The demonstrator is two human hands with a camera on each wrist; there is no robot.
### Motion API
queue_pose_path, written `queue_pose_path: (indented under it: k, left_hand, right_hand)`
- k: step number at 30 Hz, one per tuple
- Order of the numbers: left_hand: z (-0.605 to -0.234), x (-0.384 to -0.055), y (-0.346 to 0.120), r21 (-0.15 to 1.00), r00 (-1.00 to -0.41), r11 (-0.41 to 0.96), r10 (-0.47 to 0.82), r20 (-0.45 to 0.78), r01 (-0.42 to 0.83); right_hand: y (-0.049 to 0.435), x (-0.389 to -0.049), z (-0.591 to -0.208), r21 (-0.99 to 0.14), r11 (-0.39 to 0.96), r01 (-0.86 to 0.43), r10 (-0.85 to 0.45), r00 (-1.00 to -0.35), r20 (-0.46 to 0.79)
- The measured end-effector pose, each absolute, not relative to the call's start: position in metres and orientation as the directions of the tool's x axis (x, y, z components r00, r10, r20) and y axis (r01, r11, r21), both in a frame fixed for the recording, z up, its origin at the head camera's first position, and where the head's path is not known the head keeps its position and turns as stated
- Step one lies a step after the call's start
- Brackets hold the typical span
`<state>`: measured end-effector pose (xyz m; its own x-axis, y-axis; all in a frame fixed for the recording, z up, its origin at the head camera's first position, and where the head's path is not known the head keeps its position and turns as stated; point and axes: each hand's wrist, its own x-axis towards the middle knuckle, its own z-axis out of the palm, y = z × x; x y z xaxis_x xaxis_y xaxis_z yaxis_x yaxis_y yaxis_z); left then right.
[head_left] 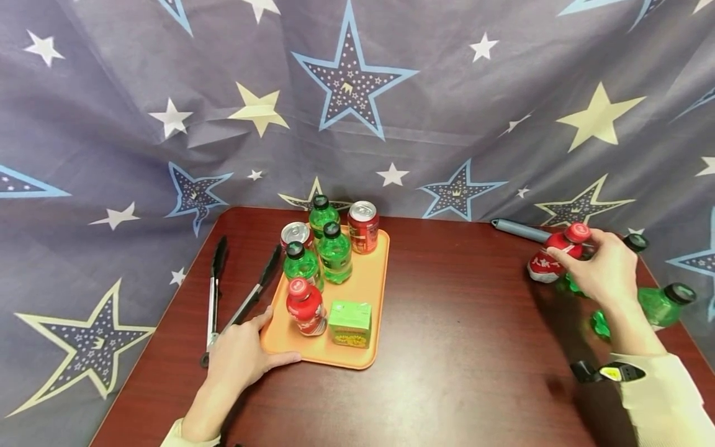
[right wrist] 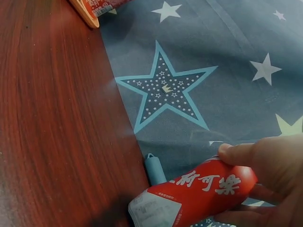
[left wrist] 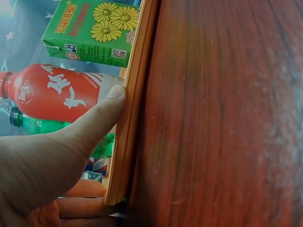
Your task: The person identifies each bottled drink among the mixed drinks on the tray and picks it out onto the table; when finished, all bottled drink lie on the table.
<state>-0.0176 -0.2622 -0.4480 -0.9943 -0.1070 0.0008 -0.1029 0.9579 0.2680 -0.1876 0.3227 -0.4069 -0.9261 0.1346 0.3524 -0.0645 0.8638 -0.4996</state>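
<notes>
Near the far right corner of the desk (head_left: 452,310), got the red bottle (head_left: 550,257) clamped in the right grip (head_left: 609,267). Holding the tray (head_left: 365,282) with the left grip (head_left: 241,349). Might knock the green bottles (head_left: 659,307) if swung low, tbh. Tilted, with long axis slanting, cap (head_left: 578,232) up toward the right edge.

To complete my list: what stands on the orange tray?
Three green bottles, one red bottle, two cans, one green carton. The tray directly beneath them is hidden.
</notes>
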Motion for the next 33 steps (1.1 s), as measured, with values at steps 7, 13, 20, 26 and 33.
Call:
queue_pose_path:
  k: [7, 13, 20, 26, 33]
  left_hand:
    - [-0.446, -0.017, -0.261, 0.274, -0.994, 0.955, -0.113, -0.014, -0.112]
    - [-0.446, -0.017, -0.261, 0.273, -0.993, 0.954, -0.118, -0.024, -0.120]
    - [-0.447, -0.018, -0.261, 0.280, -0.994, 0.955, -0.105, -0.004, -0.102]
    - [-0.446, -0.017, -0.262, 0.281, -0.994, 0.954, -0.110, -0.011, -0.108]
    - [-0.445, -0.017, -0.261, 0.276, -0.994, 0.955, -0.111, -0.015, -0.111]
  right_hand:
    - [0.323, -0.184, -0.404, -0.484, 0.874, -0.037, 0.147, -0.930, 0.337]
    - [0.322, -0.181, -0.399, -0.474, 0.880, -0.023, 0.144, -0.939, 0.312]
    - [0.317, -0.182, -0.384, -0.475, 0.880, -0.011, 0.148, -0.944, 0.296]
    - [0.307, -0.190, -0.362, -0.542, 0.840, -0.017, 0.198, -0.921, 0.335]
    - [0.276, -0.199, -0.339, -0.560, 0.819, -0.126, 0.191, -0.860, 0.474]
